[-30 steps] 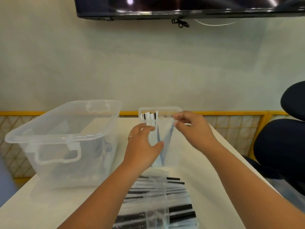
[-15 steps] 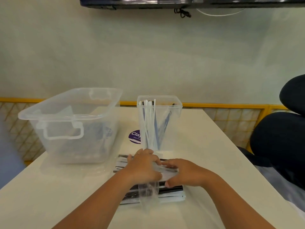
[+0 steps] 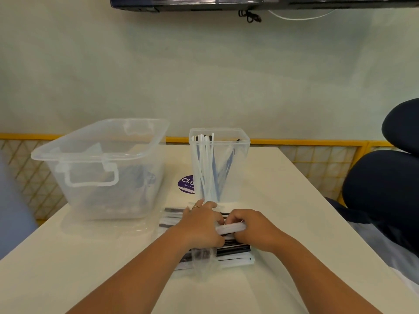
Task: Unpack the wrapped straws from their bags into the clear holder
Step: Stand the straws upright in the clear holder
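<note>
A tall clear holder [image 3: 240,164] stands on the white table [image 3: 283,200] with several wrapped straws [image 3: 205,164] leaning upright inside. In front of it lies a pile of bagged black and white straws [image 3: 235,252]. My left hand [image 3: 199,223] and my right hand [image 3: 251,227] rest on top of the pile, fingers curled. Between them they pinch a small white bundle of wrapped straws [image 3: 230,228]. A limp clear bag [image 3: 204,261] lies across the pile near my left wrist.
A large clear storage bin [image 3: 74,155] with a handle stands at the left, with some dark items inside. A purple round sticker [image 3: 186,184] lies beside the holder. A dark office chair [image 3: 385,189] is at the right. A yellow railing runs behind the table.
Both hands came down from the holder's rim to the pile, then closed on a white bundle of straws. The view tilted down slightly.
</note>
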`<state>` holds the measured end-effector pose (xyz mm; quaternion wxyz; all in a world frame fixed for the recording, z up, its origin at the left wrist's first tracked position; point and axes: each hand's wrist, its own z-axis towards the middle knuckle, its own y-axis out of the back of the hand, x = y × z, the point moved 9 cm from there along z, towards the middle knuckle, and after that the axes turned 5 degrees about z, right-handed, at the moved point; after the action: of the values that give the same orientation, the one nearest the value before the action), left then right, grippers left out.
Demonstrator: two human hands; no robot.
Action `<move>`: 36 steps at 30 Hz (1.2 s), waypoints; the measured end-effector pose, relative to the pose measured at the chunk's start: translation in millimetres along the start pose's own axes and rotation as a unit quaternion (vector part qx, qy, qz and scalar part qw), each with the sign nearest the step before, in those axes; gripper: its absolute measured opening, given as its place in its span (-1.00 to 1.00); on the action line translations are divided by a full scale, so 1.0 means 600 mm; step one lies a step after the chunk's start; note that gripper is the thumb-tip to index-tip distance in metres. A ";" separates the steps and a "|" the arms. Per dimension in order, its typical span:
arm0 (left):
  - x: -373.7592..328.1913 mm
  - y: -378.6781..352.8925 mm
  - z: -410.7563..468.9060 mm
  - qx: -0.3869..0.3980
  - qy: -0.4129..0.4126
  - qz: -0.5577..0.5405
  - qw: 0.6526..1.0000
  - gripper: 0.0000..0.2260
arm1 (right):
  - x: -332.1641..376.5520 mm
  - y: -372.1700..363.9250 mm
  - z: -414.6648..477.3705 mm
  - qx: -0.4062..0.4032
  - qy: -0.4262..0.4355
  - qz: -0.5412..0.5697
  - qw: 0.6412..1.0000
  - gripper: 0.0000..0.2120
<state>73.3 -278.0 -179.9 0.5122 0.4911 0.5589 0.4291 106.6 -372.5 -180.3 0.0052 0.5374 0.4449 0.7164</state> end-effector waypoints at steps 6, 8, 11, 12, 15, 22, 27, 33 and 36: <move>-0.014 0.014 0.010 -0.024 -0.011 0.035 0.999 -0.62 | 0.000 0.025 -0.006 -0.025 0.010 0.099 0.995 -0.71; -0.017 0.014 0.011 -0.018 -0.018 0.049 0.998 -0.61 | -0.003 0.037 -0.012 -0.050 0.008 0.146 0.988 -0.77; -0.022 0.024 0.008 -0.021 -0.026 0.048 0.998 -0.59 | -0.031 0.060 -0.024 -0.130 -0.032 0.330 0.935 -0.89; -0.025 0.029 0.007 -0.024 -0.029 0.043 0.998 -0.59 | -0.044 0.064 -0.028 -0.159 -0.051 0.383 0.908 -0.82; -0.044 0.055 0.003 -0.049 -0.040 0.005 0.998 -0.64 | -0.080 0.055 -0.034 -0.205 -0.123 0.431 0.870 -0.66; -0.088 0.121 -0.005 -0.109 -0.078 -0.321 0.938 -0.80 | -0.068 0.003 -0.032 -0.141 -0.191 0.379 0.894 -0.50; -0.046 0.182 -0.022 -0.203 -0.027 -0.538 0.818 -0.81 | -0.069 -0.006 -0.026 -0.135 -0.195 0.354 0.904 -0.50; 0.022 0.241 -0.053 -0.278 0.001 -0.629 0.726 -0.74 | -0.069 -0.030 -0.023 -0.109 -0.205 0.331 0.914 -0.47; 0.043 0.264 -0.065 -0.287 -0.014 -0.608 0.740 -0.77 | -0.064 -0.039 -0.025 -0.087 -0.206 0.308 0.925 -0.44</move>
<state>52.0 -228.1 -23.7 0.7887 -0.1175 0.5819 0.1597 100.4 -386.6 -225.3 -0.0778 0.7811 0.1823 0.5921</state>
